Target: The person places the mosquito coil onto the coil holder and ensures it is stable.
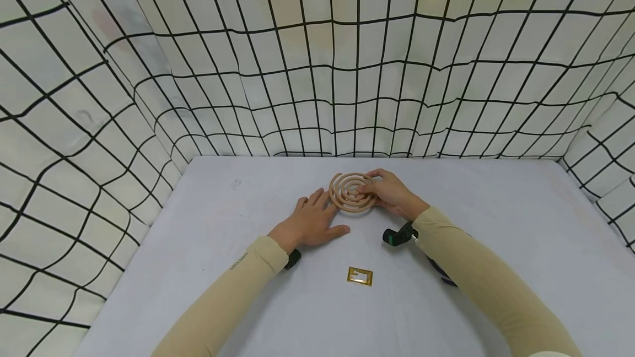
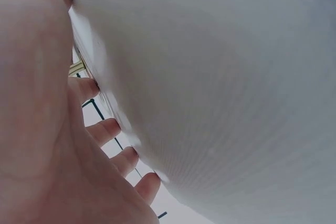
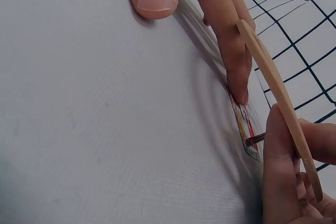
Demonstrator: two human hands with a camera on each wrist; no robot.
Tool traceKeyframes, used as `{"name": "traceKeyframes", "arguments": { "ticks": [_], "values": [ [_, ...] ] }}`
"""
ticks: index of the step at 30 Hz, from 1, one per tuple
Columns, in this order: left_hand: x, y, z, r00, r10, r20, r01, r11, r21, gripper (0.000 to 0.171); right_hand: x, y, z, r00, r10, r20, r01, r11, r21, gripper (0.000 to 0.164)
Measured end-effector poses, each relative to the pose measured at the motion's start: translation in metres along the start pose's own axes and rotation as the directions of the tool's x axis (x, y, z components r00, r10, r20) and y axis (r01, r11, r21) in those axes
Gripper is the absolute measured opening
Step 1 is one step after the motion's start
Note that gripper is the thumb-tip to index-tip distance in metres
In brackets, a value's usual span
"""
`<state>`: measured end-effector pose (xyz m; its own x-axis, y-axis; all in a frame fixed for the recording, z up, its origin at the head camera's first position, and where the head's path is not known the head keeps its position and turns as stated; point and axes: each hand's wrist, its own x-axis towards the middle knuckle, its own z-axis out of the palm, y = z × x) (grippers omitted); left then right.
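White, flat tabletop is spread beneath the grip; nearest the person, two arms are covered by long beige fabric sleeves, with a small black wrist-worn camera seen below the grip; also nearer the person than the grip, a small gold-coloured, rectangular, shiny frame is laid flat, well apart from both hands. Farther out, a round, brown, spiral-shaped coil is grasped at its right side by the right hand, pinched between thumb and fingers; in the right wrist view the coil is seen tilted above the tabletop. Just left of the grip, the left hand is spread, nothing clenched in it; by its fingers, below the coil, a thin, shiny metallic piece is partly shown, its full shape being hidden; whether the coil is touched by the left hand cannot be told. Beyond the grip, pale walls are fronted by black-corded, wide-meshed netting.
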<state>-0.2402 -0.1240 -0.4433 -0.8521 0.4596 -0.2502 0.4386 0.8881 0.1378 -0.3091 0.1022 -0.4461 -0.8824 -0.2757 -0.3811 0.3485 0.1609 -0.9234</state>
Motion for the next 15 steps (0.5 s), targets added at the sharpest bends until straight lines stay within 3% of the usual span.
{"name": "traceKeyframes", "arguments": {
  "ticks": [15],
  "values": [
    [-0.0024,0.0009,-0.0033,1.000,-0.009,0.002,0.009,1.000,-0.016,0.087,-0.0026,-0.0029,0.0013,1.000,-0.005,-0.003,0.005,1.000,0.004,0.056]
  ]
}}
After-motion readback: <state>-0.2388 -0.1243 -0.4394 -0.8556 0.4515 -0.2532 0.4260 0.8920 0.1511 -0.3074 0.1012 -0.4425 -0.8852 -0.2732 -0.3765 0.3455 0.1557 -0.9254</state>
